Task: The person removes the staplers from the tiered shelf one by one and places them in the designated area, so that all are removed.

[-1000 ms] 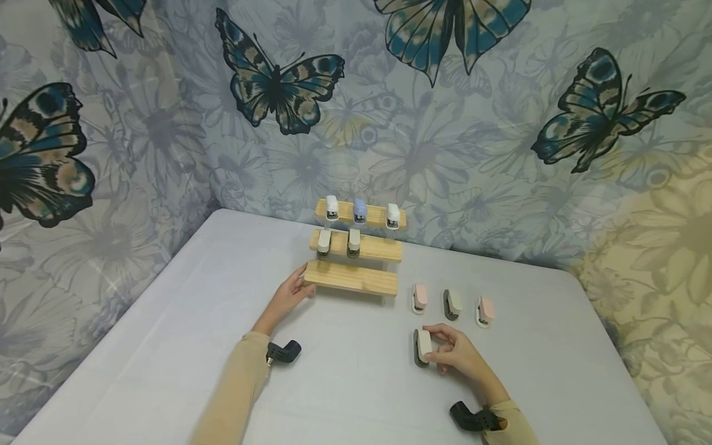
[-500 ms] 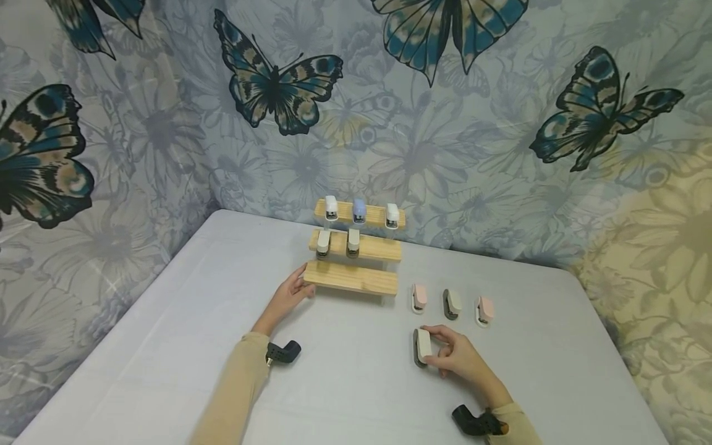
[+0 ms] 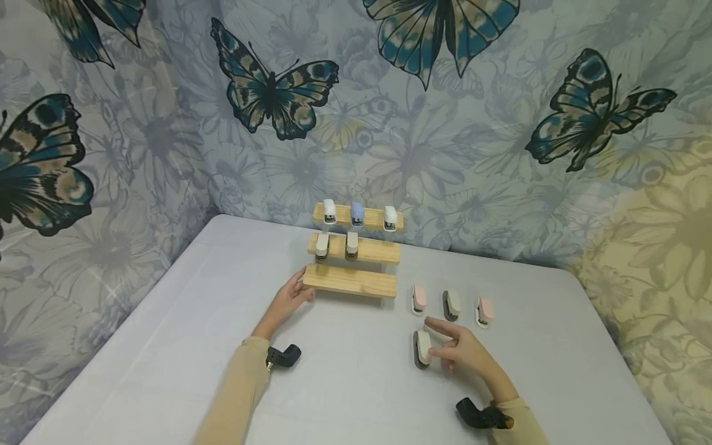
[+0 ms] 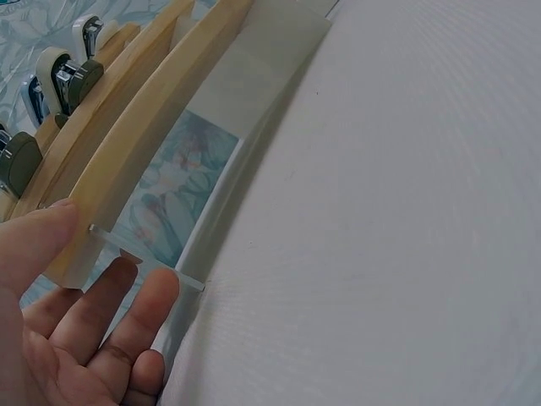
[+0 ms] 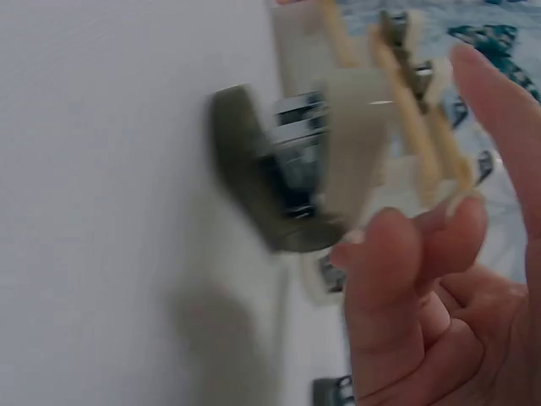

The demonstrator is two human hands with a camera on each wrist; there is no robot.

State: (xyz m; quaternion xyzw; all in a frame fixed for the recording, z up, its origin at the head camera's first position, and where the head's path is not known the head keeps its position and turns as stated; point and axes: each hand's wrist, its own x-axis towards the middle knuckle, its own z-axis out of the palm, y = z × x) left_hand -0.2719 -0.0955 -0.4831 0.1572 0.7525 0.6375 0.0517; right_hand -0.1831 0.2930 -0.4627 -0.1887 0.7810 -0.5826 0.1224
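My left hand [image 3: 289, 298] grips the left end of the lowest plank of a three-tier wooden display shelf [image 3: 350, 281]. In the left wrist view, the thumb lies on the wood [image 4: 127, 161] and the other fingers sit underneath, by a clear support [image 4: 152, 258]. A cream stapler [image 3: 423, 348] with a dark olive base stands on the table, also large and blurred in the right wrist view. Beside it is my right hand [image 3: 464, 352], fingers spread apart, one fingertip right at the stapler's side. Several staplers stand on the upper two planks, including a blue stapler [image 3: 357, 213].
Right of the shelf stand a pink stapler [image 3: 419, 298], a cream and olive stapler [image 3: 453, 304] and another pink stapler [image 3: 485, 310] in a row. A white cloth covers the table [image 3: 345, 383]. Butterfly-patterned fabric [image 3: 423, 154] hangs behind it.
My right hand has loosened from the cream stapler: its upper finger has lifted away and straightened, while the stapler stays in place. The left hand keeps its grip on the shelf.
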